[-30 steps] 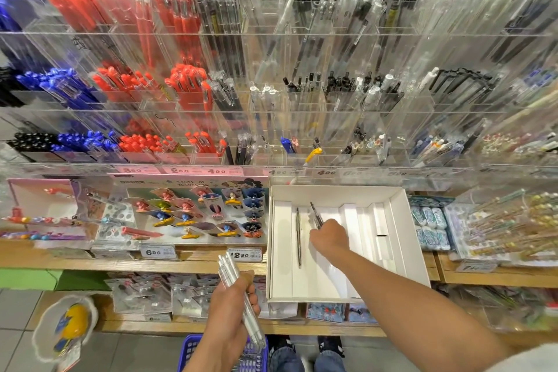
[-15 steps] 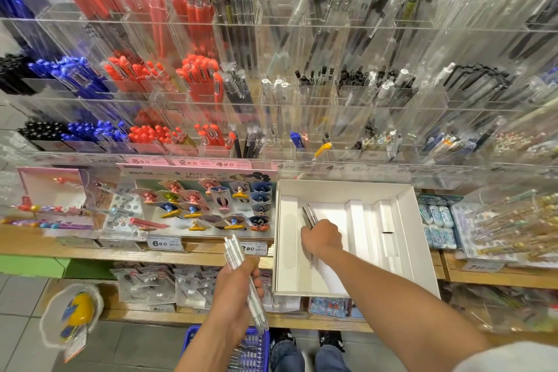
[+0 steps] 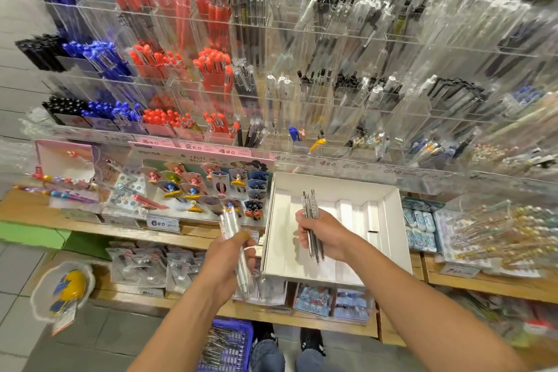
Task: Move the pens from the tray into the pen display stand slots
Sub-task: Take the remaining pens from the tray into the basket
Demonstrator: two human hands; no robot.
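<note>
Now R hand (image 3: pixel 321 232) grips a few slim metal pens (image 3: pixel 311 222) above the white tray (image 3: pixel 392 220), which looks emptied, L hand (image 3: pixel 229 254) clutches a clear-pen bundle (image 3: pixel 234 246), so slotting into the acrylic stand (image 3: pixel 302 100) remains.

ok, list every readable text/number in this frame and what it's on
"690": white price tag on the wooden shelf edge.
"TASTE OF BELONGING": top of the figure display card.
"250", "490": pink price strip under the acrylic pen stand.
"480": clear strip behind the white tray.
Other tags are too blurred to read.
</note>
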